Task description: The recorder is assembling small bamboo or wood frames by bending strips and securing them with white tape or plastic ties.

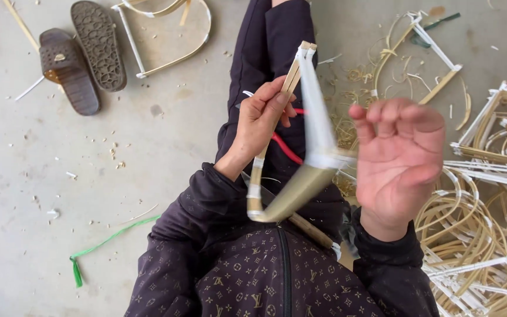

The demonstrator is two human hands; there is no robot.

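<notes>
Bamboo frame (white-taped) in left hand.

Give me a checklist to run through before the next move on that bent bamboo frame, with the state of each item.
1. Left hand grips the bamboo frame on its straight side: ok.
2. Right hand has hold of the frame: not ok, its palm is open and it only nears the taped corner.
3. White tape runs taut from the frame's top end to the corner: cannot tell, it is blurred.
4. Red cord is free of the frame: cannot tell, it passes behind it.
5. Finished frames are piled within reach on the right: ok.
</notes>
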